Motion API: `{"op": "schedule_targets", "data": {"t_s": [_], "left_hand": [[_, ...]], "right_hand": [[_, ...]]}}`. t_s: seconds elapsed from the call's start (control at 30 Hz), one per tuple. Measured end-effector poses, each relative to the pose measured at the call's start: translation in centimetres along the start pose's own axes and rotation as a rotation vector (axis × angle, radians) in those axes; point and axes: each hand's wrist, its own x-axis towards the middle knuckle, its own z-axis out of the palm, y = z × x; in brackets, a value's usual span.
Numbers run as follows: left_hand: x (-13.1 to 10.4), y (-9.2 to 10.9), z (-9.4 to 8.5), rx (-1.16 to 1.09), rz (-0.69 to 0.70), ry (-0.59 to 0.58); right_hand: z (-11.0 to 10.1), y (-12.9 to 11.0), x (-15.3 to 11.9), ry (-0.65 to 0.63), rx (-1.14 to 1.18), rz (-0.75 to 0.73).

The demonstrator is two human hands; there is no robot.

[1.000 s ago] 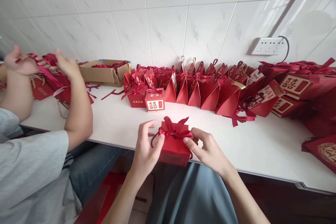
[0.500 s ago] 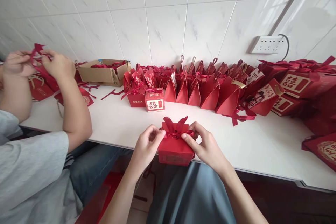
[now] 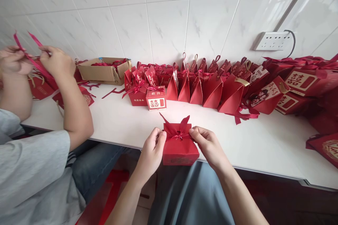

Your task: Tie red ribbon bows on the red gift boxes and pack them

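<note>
A red box (image 3: 180, 150) with a red ribbon bow (image 3: 179, 134) on its top is at the table's front edge, between my hands. My left hand (image 3: 155, 146) pinches the ribbon at the box's left side, thumb against fingers. On the right side, my right hand (image 3: 207, 144) pinches the ribbon's other loop between thumb and fingers. Two ribbon tails stick up behind the knot. Behind the box stand a small red box with a white label (image 3: 156, 102) and a red box with a bow (image 3: 137, 98).
Rows of red gift boxes (image 3: 212, 91) line the tiled wall, with more stacked at the right (image 3: 303, 81). An open cardboard box (image 3: 99, 73) holds red ribbons. At the left, another person's hands (image 3: 56, 63) hold a ribbon. A power strip (image 3: 273, 41) is on the wall.
Both my hands have pulled the bow's loops outward, and the ribbon looks tighter and flatter. The left tail now points up-left. The other person's ribbon ends have spread apart.
</note>
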Motion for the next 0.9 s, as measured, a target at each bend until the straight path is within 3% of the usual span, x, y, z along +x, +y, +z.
{"op": "schedule_targets", "data": {"t_s": [0.37,0.53,0.67,0.8,0.9], "left_hand": [[-0.3,-0.1,0.0,0.064,0.049,0.019],[-0.4,-1.0,0.2,-0.063,-0.009,0.028],[-0.3,-2.7,0.8,-0.246,0.021,0.184],[0.6,-3.6,1.8,-0.316,0.056,0.18],[0.8,-3.9,2.5,-0.313,0.044,0.17]], "right_hand": [[0.4,0.7,-0.1,-0.019,0.301,0.082],[0.1,1.3,-0.5,0.101,0.076,0.051],[0.0,2.1,-2.8,0.249,-0.074,-0.103],[0.6,2.7,-4.8,0.166,-0.314,-0.185],[0.3,2.9,-4.6,0.106,-0.359,-0.105]]}}
